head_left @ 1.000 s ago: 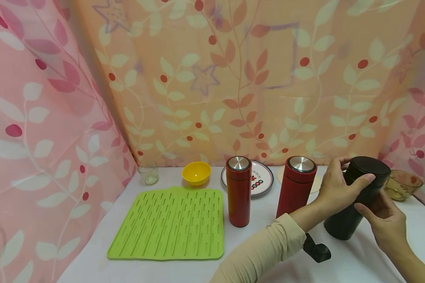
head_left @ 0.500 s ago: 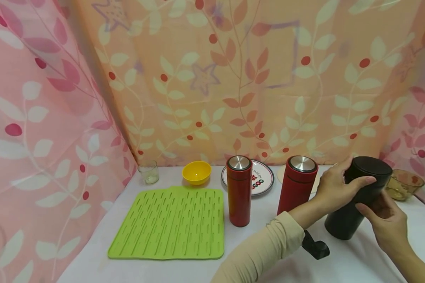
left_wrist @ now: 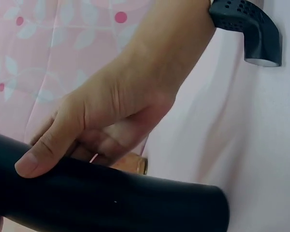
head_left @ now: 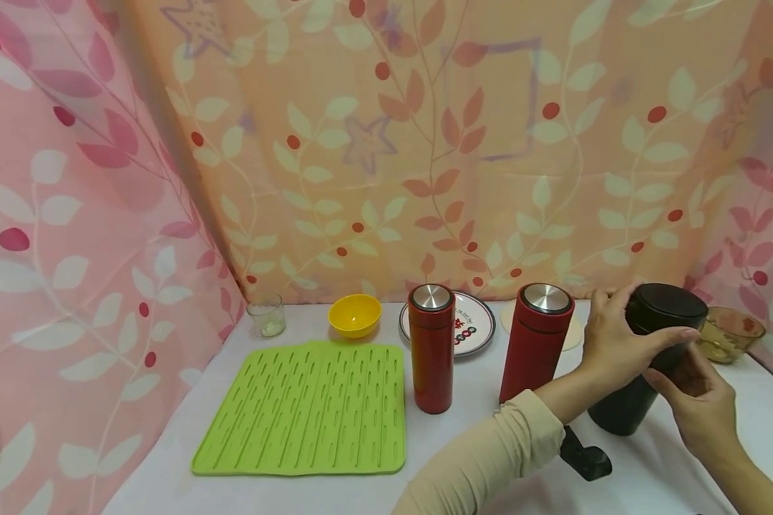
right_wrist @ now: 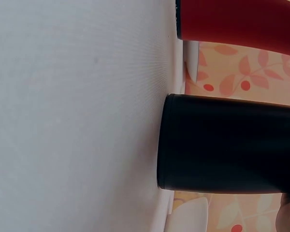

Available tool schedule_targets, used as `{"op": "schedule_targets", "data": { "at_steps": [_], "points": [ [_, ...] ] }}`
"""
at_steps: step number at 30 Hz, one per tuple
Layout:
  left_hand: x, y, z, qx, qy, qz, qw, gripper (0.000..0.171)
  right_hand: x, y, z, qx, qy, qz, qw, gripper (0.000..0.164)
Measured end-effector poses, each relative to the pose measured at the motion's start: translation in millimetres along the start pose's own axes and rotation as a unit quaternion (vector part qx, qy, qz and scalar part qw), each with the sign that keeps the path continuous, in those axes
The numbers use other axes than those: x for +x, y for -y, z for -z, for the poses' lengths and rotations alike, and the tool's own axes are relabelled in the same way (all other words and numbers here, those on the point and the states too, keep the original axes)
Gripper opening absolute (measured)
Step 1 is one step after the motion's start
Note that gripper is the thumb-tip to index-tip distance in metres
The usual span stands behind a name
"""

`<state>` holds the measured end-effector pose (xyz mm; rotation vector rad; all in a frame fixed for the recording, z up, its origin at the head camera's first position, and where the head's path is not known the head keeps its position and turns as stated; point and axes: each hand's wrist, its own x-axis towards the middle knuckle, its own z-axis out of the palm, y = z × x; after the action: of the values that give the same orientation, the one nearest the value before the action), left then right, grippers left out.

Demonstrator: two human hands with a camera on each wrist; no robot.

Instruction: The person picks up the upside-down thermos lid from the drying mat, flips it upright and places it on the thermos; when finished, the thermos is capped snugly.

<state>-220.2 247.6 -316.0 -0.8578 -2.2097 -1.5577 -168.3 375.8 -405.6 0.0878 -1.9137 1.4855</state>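
A tall black vacuum flask (head_left: 625,408) stands on the white table at the right, both hands around its upper part. My left hand (head_left: 612,347) grips near the top from the left, its thumb lying across the front just below the flat black top. Lower down, my right hand (head_left: 705,404) holds the body from the right, thumb in front. The left wrist view shows the right hand (left_wrist: 92,116) with its thumb along the dark flask (left_wrist: 135,203). In the right wrist view the flask's base (right_wrist: 208,145) meets the tabletop, with a fingertip (right_wrist: 287,215) at the edge.
Two red flasks (head_left: 432,357) (head_left: 535,350) with steel-topped lids stand left of the black one. A green ribbed mat (head_left: 303,408) lies farther left. Behind are a glass cup (head_left: 267,318), yellow bowl (head_left: 355,316), patterned plate (head_left: 479,322) and amber glass bowl (head_left: 731,336).
The head view has shifted very slightly. Both hands keep their grip on the black flask, which stays in the same spot.
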Motion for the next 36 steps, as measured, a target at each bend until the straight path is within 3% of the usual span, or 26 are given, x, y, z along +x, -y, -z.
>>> {"op": "schedule_targets", "data": {
  "at_steps": [3,7,11,14,18,22,26,28,31,36],
  "points": [
    [-0.3,2.8,1.4,-0.01,-0.002,-0.002,0.9999,0.069,1.2,0.5,-1.3,0.045,0.007,0.002,0.999,0.07],
    [0.9,7.3,4.0,-0.057,0.018,-0.013,0.9981,0.063,2.7,1.6,-3.3,0.121,0.017,0.009,0.993,0.069],
    [4.1,11.0,6.0,-0.098,0.051,-0.033,0.9933,0.059,3.8,1.9,-4.0,0.132,0.019,0.016,0.991,0.07],
    [5.0,12.6,6.0,-0.128,0.06,-0.025,0.9897,0.057,3.6,1.2,-4.0,0.144,0.021,0.012,0.989,0.07],
    [2.6,10.9,2.9,-0.132,0.044,0.002,0.9903,0.06,1.9,-0.2,-3.3,0.147,0.016,0.0,0.989,0.07],
    [1.4,4.9,-2.6,-0.084,0.009,0.008,0.9964,0.069,1.3,0.0,-1.4,0.083,-0.002,-0.014,0.996,0.07],
    [1.5,2.0,-5.9,-0.052,-0.019,0.016,0.9983,0.073,1.8,0.7,-2.8,0.092,-0.011,-0.017,0.996,0.069],
    [1.4,2.1,-6.4,-0.057,-0.023,0.025,0.9978,0.073,2.1,1.2,-3.9,0.12,-0.015,-0.017,0.993,0.069],
    [0.4,3.2,-6.1,-0.082,-0.024,0.032,0.9959,0.071,2.7,2.2,-4.0,0.119,-0.023,-0.018,0.992,0.069],
    [0.0,6.8,-5.5,-0.123,-0.014,0.017,0.9921,0.063,3.6,4.0,-3.6,0.144,-0.011,-0.009,0.989,0.066]
  ]
}}
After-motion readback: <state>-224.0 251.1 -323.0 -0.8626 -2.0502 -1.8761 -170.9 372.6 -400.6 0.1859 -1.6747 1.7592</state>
